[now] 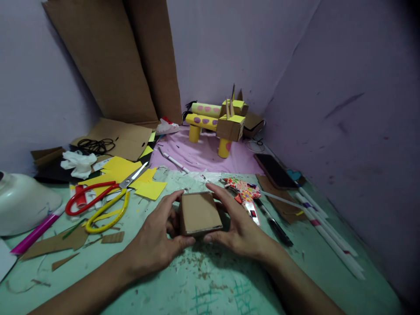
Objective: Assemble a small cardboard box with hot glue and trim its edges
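Head view: left hand (157, 234) and right hand (238, 223) both clamped on small cardboard box (201, 212), one per side. Box sits front-center, over green table (157, 288). Scissors (126, 181) left of it, glue gun (244, 192) just right, giraffe-like figures (205, 121) behind.
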### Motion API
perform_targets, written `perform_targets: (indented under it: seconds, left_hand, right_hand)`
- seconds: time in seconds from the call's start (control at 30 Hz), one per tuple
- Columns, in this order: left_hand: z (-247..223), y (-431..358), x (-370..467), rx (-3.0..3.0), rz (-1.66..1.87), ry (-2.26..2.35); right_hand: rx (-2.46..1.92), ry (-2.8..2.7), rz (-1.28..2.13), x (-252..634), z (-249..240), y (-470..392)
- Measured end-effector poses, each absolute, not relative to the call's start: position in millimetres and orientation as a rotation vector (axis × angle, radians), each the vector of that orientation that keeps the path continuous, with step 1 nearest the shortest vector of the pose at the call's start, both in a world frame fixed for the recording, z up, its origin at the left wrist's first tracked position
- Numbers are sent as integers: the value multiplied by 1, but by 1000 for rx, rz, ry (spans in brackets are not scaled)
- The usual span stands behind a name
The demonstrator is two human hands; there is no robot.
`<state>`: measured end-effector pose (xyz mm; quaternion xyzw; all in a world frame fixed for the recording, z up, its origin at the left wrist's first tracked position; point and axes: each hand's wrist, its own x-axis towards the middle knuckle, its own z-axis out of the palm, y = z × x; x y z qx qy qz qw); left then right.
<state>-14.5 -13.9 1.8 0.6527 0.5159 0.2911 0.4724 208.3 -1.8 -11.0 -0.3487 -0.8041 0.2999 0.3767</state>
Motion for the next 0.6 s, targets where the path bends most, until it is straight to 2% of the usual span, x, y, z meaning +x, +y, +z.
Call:
perform_targets:
  seconds: [0.33, 0.6]
  left_hand:
    - [7, -14, -21, 1793, 697, 1314]
    - [8, -14, -17, 1595, 758, 1304]
  right_hand:
    - [-781, -2041, 638, 205, -6, -5]
    - [-744, -1952, 682, 203, -8, -5]
